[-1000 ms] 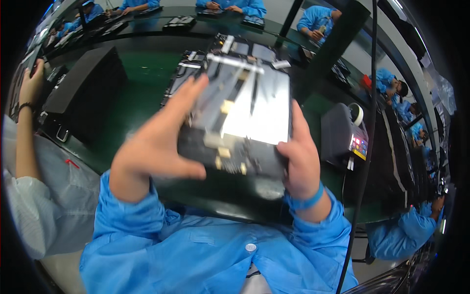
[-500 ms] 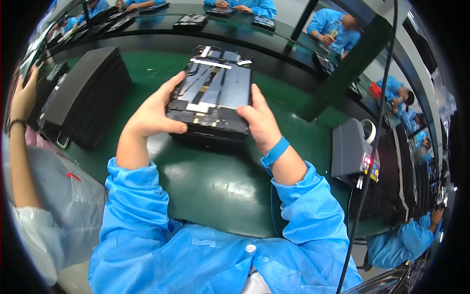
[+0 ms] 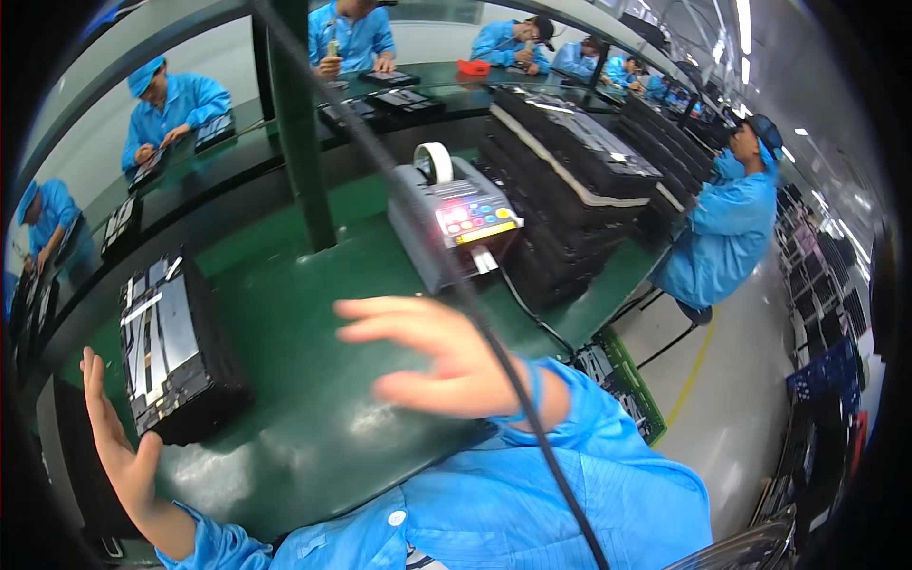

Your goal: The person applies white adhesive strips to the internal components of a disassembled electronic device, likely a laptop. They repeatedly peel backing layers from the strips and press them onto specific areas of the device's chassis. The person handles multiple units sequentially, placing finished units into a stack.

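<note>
R hand's come off device stack since earlier frame; now empty, wide, nr grey dispenser. L hand also wide by stack's nr L corner; contact unclear. Stack's on counter, pic L. Prob. best: edges flush, release w/o nudging. Long axis nr–far, white-banded end away.

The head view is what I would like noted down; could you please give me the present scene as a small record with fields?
Device stack: on the green table, dark sides, silvery panels and white strips on top
Left hand: open, beside the stack's near left side; contact unclear
Right hand: open, empty, blurred, over the table
Grey machine: beyond the right hand, lit buttons, white roll at its top
Black pile: right of the machine
</note>
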A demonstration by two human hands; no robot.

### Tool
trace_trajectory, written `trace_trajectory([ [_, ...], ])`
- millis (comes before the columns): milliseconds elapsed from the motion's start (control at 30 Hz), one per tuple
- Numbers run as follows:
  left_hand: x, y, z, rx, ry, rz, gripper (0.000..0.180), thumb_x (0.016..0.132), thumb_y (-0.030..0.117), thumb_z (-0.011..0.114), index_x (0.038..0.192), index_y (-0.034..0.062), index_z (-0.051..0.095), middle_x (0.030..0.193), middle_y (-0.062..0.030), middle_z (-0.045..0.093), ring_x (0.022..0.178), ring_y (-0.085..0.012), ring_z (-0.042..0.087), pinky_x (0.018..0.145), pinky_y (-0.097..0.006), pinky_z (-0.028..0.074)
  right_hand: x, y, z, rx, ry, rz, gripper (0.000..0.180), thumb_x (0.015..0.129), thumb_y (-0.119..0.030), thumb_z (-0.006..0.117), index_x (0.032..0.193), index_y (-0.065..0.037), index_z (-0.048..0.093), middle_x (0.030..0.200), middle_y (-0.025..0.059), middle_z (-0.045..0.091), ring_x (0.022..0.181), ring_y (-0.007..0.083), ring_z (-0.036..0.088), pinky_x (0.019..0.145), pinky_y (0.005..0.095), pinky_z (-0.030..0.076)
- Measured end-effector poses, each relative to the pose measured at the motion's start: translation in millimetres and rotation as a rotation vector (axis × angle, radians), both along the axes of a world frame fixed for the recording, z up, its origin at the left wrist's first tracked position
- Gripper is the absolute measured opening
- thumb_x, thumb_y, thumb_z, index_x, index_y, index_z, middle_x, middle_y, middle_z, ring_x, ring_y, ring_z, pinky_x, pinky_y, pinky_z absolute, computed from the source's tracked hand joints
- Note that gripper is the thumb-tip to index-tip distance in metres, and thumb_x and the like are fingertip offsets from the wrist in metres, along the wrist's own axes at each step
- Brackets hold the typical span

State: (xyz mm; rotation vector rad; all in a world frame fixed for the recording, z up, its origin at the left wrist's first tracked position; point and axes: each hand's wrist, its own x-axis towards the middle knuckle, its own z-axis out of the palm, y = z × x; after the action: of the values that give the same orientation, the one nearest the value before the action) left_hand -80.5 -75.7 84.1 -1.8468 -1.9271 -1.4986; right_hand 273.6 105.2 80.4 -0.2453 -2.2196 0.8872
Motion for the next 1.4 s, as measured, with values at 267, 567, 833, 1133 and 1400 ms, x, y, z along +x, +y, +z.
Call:
trace_trajectory([
  [267, 164.7, 110.3, 41.2, -0.421, -0.038, -1.206, 0.062, 0.075, 0.022, 0.074, 0.126, -0.0032, 0.051, 0.128, -0.0197, 0.051, 0.123, -0.0300, 0.047, 0.105, -0.040, 0.034, 240.0, 35.3, -51.9, -0.389, 0.935, -1.025, 0.016, 0.090, -0.016, 0.054, 0.103, -0.007, 0.059, 0.099, 0.0024, 0.061, 0.093, 0.0133, 0.056, 0.079, 0.0276, 0.041],
  [567, 351.9, 280.8, 26.0, -0.591, -0.650, -0.857, 0.046, 0.085, 0.013, 0.060, 0.126, -0.0042, 0.048, 0.120, -0.0143, 0.056, 0.111, -0.0203, 0.053, 0.093, -0.032, 0.042, 355.0, 182.6, -43.7, -0.880, 0.608, -0.667, 0.051, 0.090, -0.057, 0.048, 0.107, -0.010, 0.060, 0.096, 0.0037, 0.060, 0.096, 0.0189, 0.053, 0.087, 0.0337, 0.037],
  [833, 417.0, 348.7, -11.4, -0.465, -0.712, -0.260, 0.080, 0.092, 0.054, 0.034, 0.136, -0.0117, 0.027, 0.142, -0.0390, 0.019, 0.135, -0.0492, 0.019, 0.112, -0.049, 0.019, 274.0, 219.1, -19.1, -1.194, 0.650, -0.802, 0.057, 0.089, -0.045, 0.048, 0.134, -0.009, 0.047, 0.129, 0.0092, 0.055, 0.113, 0.0324, 0.054, 0.097, 0.0511, 0.041],
  [1133, 428.1, 339.3, -10.6, -0.366, -0.741, -0.310, 0.079, 0.095, 0.052, 0.030, 0.141, -0.0113, 0.016, 0.144, -0.0393, 0.011, 0.138, -0.0485, 0.007, 0.113, -0.051, 0.010, 280.0, 216.6, -22.9, -1.018, 0.799, -0.654, 0.057, 0.090, -0.044, 0.048, 0.133, -0.007, 0.047, 0.128, 0.0106, 0.056, 0.112, 0.0320, 0.054, 0.097, 0.0500, 0.042],
  [1400, 409.2, 286.4, 39.2, -0.193, -0.714, -0.469, 0.082, 0.096, 0.052, 0.030, 0.139, -0.0160, 0.014, 0.142, -0.0422, 0.012, 0.138, -0.0498, 0.007, 0.114, -0.046, 0.010, 266.9, 154.0, 36.2, -0.797, 0.853, -0.277, 0.056, 0.090, -0.043, 0.048, 0.132, -0.006, 0.048, 0.127, 0.0119, 0.056, 0.112, 0.0316, 0.055, 0.097, 0.0489, 0.043],
])
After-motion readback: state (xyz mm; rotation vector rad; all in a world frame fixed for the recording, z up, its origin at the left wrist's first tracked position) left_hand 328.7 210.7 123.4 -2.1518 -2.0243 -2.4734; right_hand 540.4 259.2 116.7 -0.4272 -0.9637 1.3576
